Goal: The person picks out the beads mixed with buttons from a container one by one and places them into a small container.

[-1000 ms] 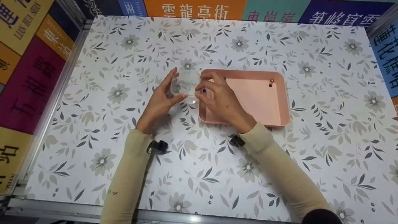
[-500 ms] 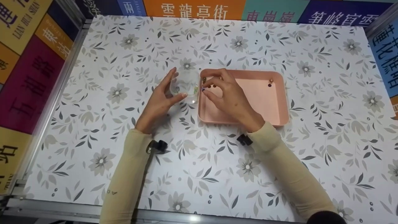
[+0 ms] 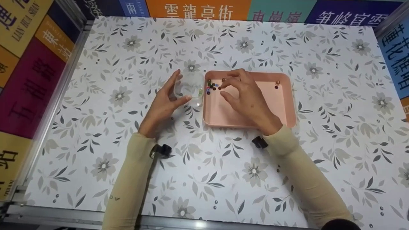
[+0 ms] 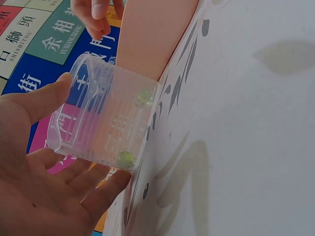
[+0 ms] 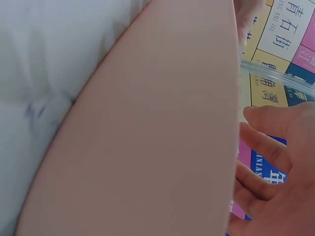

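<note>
My left hand holds a clear plastic container between thumb and fingers, just left of the pink tray. In the left wrist view, green beads show through the container's wall near its base. My right hand hovers over the tray, thumb and index fingertips apart. Its index fingertip is right at a reddish-brown bead. Several small beads, green, dark, blue and red, lie in the tray's left end. From the right wrist, the tray's outer wall hides what lies inside.
A copper-coloured bead and a dark bead lie in the tray's far right corner. Patterned floral cloth covers the table. Coloured panels with lettering stand along the back and sides.
My right hand has moved right, from the container's edge to over the tray, and its thumb and index finger have parted. Beads it covered now show. The left hand stays at the container.
</note>
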The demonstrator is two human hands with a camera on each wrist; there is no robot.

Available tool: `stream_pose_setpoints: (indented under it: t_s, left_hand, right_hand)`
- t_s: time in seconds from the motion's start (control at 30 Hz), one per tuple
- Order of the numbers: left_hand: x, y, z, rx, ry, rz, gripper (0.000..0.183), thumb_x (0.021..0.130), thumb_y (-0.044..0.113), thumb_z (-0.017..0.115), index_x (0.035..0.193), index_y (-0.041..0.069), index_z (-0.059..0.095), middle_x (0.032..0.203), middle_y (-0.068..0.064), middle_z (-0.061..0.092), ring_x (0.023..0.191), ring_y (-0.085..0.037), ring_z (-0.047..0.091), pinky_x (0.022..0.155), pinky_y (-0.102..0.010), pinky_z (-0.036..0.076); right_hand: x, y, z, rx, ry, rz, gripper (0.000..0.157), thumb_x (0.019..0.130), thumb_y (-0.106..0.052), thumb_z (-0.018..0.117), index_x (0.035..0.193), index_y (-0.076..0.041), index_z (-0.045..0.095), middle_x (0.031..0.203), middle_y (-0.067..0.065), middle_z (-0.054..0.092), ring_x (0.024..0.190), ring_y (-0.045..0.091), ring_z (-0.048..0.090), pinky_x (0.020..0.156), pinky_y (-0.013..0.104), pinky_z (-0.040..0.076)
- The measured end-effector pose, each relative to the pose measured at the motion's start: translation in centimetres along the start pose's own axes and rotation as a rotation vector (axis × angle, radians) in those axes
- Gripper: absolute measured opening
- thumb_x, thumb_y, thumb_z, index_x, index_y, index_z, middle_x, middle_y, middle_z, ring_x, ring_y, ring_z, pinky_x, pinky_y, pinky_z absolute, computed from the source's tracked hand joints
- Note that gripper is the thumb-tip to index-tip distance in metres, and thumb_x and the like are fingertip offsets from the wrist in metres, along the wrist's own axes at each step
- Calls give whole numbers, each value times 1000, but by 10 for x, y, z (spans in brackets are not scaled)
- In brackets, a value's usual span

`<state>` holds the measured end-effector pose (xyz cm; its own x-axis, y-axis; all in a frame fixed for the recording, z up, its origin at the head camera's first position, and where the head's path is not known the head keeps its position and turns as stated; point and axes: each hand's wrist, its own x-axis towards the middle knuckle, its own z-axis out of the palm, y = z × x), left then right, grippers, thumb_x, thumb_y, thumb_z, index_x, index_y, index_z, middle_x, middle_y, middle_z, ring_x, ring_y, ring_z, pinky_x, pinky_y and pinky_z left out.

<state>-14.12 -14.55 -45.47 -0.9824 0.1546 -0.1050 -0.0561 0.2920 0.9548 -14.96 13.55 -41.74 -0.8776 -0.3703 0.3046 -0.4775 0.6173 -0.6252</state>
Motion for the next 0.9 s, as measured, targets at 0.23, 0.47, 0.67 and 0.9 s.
stream_pose_setpoints:
  t_s: [0.23,0.47,0.67,0.9]
  left_hand:
    - [0,-3,0,-46,-6,14,94,93,24,81,165,39,23,173,2,30,164,-15,16,132,-35,28]
    - [0,-1,1,-33,6,1,92,93,25,80,165,40,24,173,2,29,164,-18,19,132,-40,29]
    - [1,-2,1,-9,15,4,92,93,26,80,165,40,26,173,2,30,163,-19,22,130,-42,32]
    - [1,-1,2,-4,24,-24,92,93,27,81,164,44,25,173,4,29,163,-17,21,131,-41,31]
  right_hand:
    - [-3,10,-8,-44,3,59,14,94,-15,78,106,-7,76,139,15,59,135,29,54,113,43,47]
    - [-6,18,-13,-100,-10,85,15,94,-17,78,107,-8,75,140,15,57,133,32,56,116,45,45]
    - [-9,27,-19,-125,-15,118,17,94,-16,77,108,-7,75,143,17,56,136,35,53,117,48,44]
    - [-10,37,-29,-144,-8,161,18,94,-17,78,108,-6,75,142,16,57,133,33,53,114,48,44]
